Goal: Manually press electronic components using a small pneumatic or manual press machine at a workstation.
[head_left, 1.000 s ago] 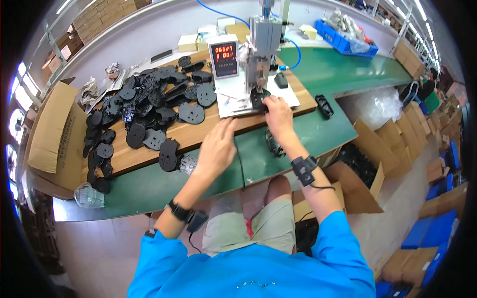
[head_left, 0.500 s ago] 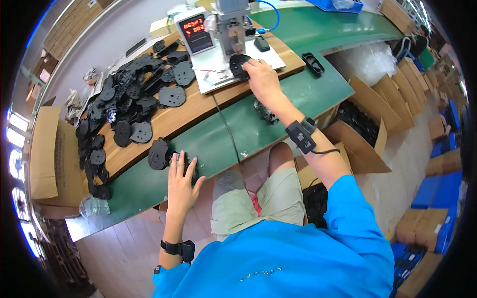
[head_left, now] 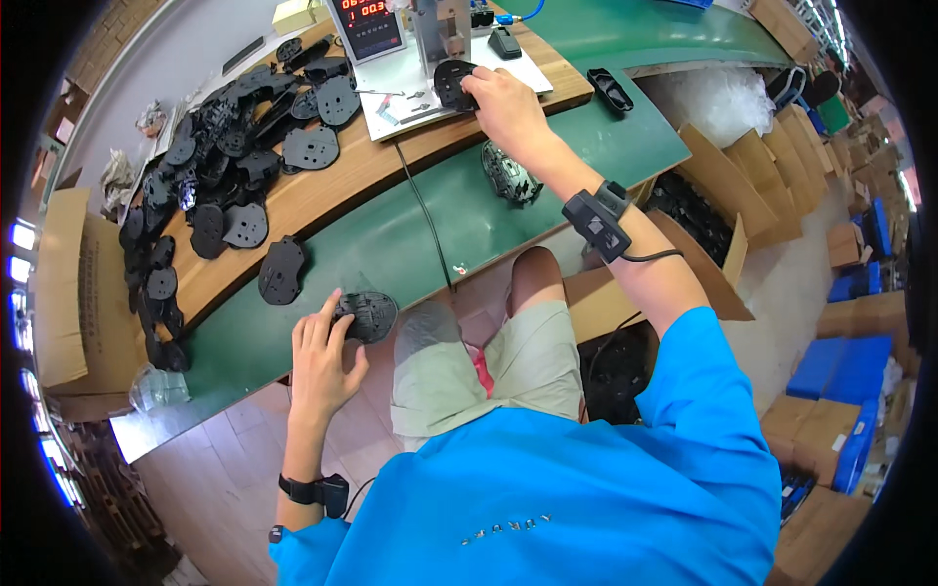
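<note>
My right hand [head_left: 505,104] grips a black plastic part [head_left: 452,83] lying on the white base plate [head_left: 430,86] under the small press machine [head_left: 437,27]. My left hand [head_left: 320,354] reaches to the near edge of the green table [head_left: 410,230], and its fingers rest on a black oval plastic part [head_left: 365,314]; a firm grasp cannot be told. Another black part [head_left: 510,173] lies on the green table below my right wrist. A wrist strap with a small box [head_left: 598,220] sits on my right forearm.
A heap of black plastic parts [head_left: 210,181] covers the wooden board [head_left: 332,186] at the left. A red-digit counter box [head_left: 365,27] stands beside the press. Cardboard boxes [head_left: 61,283] flank the table; an open box of black parts [head_left: 694,220] stands at my right.
The view has tilted down. My left hand drew back from the wooden board to the table's near edge and reached a black oval part. My right hand stays at the press.
</note>
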{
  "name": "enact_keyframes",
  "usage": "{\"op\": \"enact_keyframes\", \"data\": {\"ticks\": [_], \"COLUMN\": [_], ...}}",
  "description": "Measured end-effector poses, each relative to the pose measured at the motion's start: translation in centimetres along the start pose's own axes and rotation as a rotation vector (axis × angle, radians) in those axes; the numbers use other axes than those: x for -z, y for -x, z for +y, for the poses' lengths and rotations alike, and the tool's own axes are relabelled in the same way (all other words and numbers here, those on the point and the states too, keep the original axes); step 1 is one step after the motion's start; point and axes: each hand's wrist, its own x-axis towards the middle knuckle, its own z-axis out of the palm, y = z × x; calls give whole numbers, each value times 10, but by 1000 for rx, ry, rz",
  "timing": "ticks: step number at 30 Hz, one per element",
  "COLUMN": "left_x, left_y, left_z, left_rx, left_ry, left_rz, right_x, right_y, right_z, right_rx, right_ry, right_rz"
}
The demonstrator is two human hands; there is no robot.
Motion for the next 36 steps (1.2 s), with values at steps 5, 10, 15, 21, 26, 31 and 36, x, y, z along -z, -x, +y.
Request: {"op": "enact_keyframes", "data": {"ticks": [5, 10, 15, 21, 26, 31, 36], "left_x": [-6, -9, -31, -34, -25, -11, -48], "left_y": [14, 25, 36, 5, -85, -203, -288], "left_z": [-15, -19, -20, -8, 21, 55, 55], "left_rx": [-44, -90, 151, 128, -238, -545, -450], "left_ry": [21, 90, 494, 508, 454, 48, -203], "left_rz": [-49, 31, 273, 413, 357, 430, 464], "right_x": [9, 38, 47, 45, 29, 27, 26], "right_y": [-2, 0, 68, 138, 154, 155, 154], "right_z": [6, 9, 24, 45, 33, 36, 34], "right_rx": [8, -27, -134, -195, -155, -257, -264], "right_ry": [-74, -190, -335, -263, -123, -133, -110], "right_rz": [-75, 123, 220, 150, 14, 67, 23]}}
